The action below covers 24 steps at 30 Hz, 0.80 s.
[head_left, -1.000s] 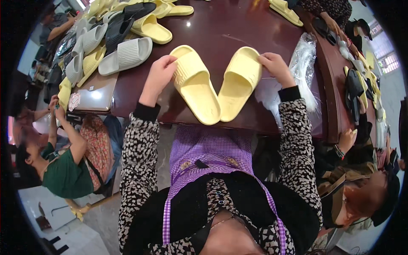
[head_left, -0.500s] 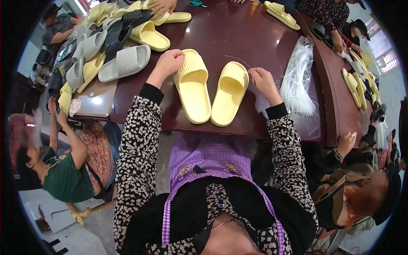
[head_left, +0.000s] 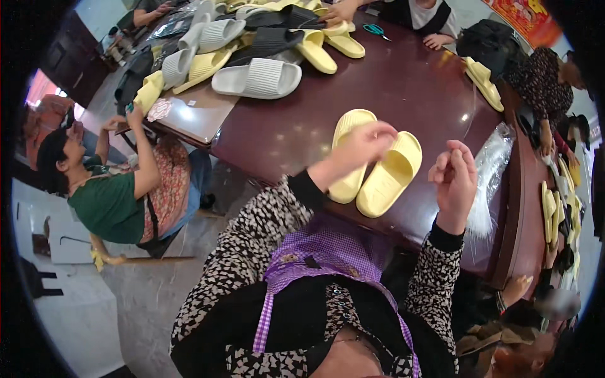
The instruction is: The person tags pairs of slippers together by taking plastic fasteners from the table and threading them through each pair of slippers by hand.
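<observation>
Two yellow slippers lie side by side before me, toes away from me: the left slipper (head_left: 346, 187) and the right slipper (head_left: 389, 178). Over their straps hovers my left hand (head_left: 362, 150), its fingers smeared by motion, partly hiding the left slipper. To the right of the pair, my right hand (head_left: 455, 179) is raised off the table with its fingers curled closed. Whatever it may hold is too small to make out. Just beyond that hand lies a clear bag of thin white plastic ties (head_left: 490, 183).
A heap of grey, black and yellow slippers (head_left: 265, 47) covers the far left. Green-handled scissors (head_left: 376, 30) lie at the back, and another yellow slipper (head_left: 484, 82) at the far right. Several people work around the dark red table (head_left: 283, 135).
My view has swung left. My left hand has left the left slipper and moved right across the pair. My right hand has lifted away from the right slipper; the thin strand beside it no longer shows.
</observation>
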### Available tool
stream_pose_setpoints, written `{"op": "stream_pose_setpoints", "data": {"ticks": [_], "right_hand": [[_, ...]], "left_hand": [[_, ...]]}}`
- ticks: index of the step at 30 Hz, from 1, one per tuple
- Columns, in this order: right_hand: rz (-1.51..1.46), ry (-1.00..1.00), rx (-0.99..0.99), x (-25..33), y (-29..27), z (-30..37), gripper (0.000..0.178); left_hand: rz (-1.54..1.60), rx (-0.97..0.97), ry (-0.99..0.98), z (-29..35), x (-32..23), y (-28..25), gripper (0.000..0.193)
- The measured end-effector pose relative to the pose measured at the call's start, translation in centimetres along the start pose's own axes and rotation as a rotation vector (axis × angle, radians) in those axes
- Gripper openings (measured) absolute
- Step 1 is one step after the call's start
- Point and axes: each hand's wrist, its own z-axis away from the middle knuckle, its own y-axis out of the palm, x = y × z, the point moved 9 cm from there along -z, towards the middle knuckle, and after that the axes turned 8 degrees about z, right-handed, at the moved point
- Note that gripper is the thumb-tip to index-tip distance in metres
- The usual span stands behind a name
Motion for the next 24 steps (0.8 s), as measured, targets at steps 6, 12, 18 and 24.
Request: {"op": "stream_pose_setpoints", "data": {"ticks": [6, 12, 18, 24], "right_hand": [[-0.009, -0.107, 0.016, 0.6, 3.0, -0.7, 0.018], [0.360, -0.005, -0.029, -1.4, -0.1, 0.3, 0.017], [0.364, 0.412, 0.031, -7.7, -2.1, 5.9, 0.016], [0.313, 0.619, 0.048, -11.0, -2.4, 9.5, 0.017]], "left_hand": [[0.493, 0.241, -0.461, 4.6, 1.6, 7.3, 0.021], [-0.293, 0.132, -0.185, 4.9, -0.8, 3.8, 0.010], [-0.941, 0.234, 0.402, 7.6, -5.6, 6.0, 0.009], [-0.957, 0.383, 0.373, 8.6, -2.7, 7.3, 0.011]]}}
